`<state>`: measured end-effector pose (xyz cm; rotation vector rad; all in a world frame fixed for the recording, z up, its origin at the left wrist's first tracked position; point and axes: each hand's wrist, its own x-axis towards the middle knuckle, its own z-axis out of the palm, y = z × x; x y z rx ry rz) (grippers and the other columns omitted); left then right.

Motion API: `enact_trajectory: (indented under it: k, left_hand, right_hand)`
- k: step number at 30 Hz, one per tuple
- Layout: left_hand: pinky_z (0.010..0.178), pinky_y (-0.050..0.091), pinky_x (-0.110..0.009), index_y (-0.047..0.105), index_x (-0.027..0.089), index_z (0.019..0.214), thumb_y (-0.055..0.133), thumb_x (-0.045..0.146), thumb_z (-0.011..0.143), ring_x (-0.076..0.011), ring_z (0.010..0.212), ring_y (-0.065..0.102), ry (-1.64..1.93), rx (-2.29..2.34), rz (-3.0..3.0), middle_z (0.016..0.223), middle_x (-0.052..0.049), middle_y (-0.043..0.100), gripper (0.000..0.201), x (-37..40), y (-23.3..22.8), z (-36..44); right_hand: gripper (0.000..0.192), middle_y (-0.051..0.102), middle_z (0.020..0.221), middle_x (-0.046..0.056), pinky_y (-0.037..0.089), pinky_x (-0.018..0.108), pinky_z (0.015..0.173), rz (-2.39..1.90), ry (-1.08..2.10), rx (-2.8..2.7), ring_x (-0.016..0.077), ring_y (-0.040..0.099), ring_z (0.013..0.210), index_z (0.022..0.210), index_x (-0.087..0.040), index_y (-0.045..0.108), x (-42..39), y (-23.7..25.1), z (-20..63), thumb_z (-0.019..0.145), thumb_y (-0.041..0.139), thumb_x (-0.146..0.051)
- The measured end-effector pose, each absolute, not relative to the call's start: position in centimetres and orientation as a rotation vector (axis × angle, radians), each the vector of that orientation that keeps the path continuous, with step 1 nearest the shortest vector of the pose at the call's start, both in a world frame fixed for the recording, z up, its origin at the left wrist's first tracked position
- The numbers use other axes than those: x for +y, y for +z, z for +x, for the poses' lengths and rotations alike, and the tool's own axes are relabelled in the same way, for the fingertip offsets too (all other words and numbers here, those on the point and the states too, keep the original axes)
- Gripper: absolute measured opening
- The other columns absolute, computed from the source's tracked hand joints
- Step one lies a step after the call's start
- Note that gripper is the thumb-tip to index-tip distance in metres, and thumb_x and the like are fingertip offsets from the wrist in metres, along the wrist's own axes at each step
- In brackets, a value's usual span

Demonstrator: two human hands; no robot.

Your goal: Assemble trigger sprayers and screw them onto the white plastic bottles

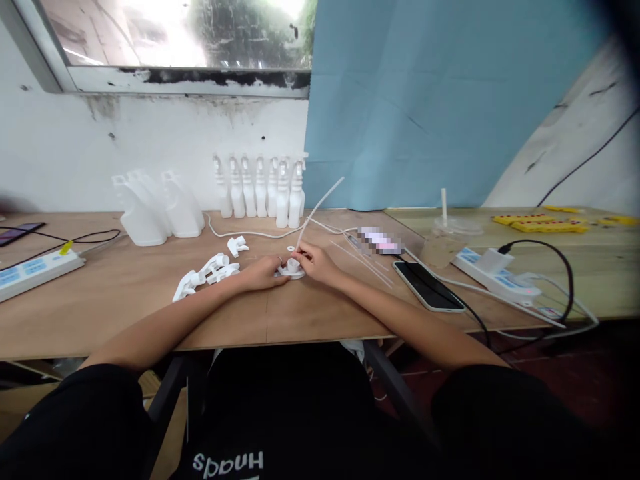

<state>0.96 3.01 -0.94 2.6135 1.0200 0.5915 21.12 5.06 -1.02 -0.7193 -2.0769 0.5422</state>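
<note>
My left hand point(266, 272) is closed on a white spray head point(293, 268) lying low over the table. Pinched in the fingers of my right hand point(318, 262) is a thin white tube point(323, 205), which rises slanting to the upper right. The tube's lower end is by the spray head; my fingers hide whether it is inside. A small white ring point(291, 248) lies just beyond my hands. To the left are several loose spray heads point(215, 267), with one more point(237, 246) a little apart. More thin tubes point(367, 260) lie to the right.
White bottles without tops point(145, 217) and several bottles with sprayers point(283, 197) stand by the wall. Rightward are a phone point(430, 287), a plastic cup point(437, 248), a power strip point(495, 275), cables and yellow packs point(543, 224). Another power strip point(37, 272) lies far left.
</note>
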Motion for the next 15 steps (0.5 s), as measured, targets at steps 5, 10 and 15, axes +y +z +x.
enact_trajectory:
  k: [5, 10, 15]
  left_hand:
    - [0.072, 0.045, -0.028, 0.057, 0.017, 0.105, 0.056, 0.031, 0.084, -0.0191, 0.081, 0.061, 0.595, 1.038, 2.620, 0.096, -0.005, 0.066, 0.025, 3.0, -0.9, 0.9]
    - [0.075, 0.045, -0.029, 0.058, 0.017, 0.106, 0.056, 0.031, 0.084, -0.0195, 0.083, 0.061, 0.604, 1.036, 2.610, 0.097, -0.005, 0.066, 0.026, 3.0, -1.1, 0.9]
    - [0.077, 0.047, -0.030, 0.055, 0.018, 0.120, 0.061, 0.035, 0.083, -0.0197, 0.086, 0.062, 0.614, 1.095, 2.456, 0.101, -0.005, 0.066, 0.041, 2.9, -0.8, 0.9]
  right_hand:
    - [0.026, 0.051, 0.065, 0.000, 0.036, 0.026, 0.060, -0.743, 0.533, -2.105, 0.0148, 0.046, 0.064, 0.070, -0.021, 0.047, 5.1, -1.0, 21.0, 0.090, 0.050, -0.038]
    - [0.028, 0.047, 0.064, -0.002, 0.035, 0.027, 0.061, -0.700, 0.498, -2.174, 0.0137, 0.043, 0.062, 0.067, -0.020, 0.045, 5.3, -1.0, 20.7, 0.090, 0.050, -0.035]
    - [0.020, 0.057, 0.079, 0.001, 0.042, 0.027, 0.069, -0.643, 0.583, -2.135, 0.0158, 0.053, 0.072, 0.097, -0.019, 0.058, 5.7, -1.3, 21.9, 0.095, 0.045, -0.034]
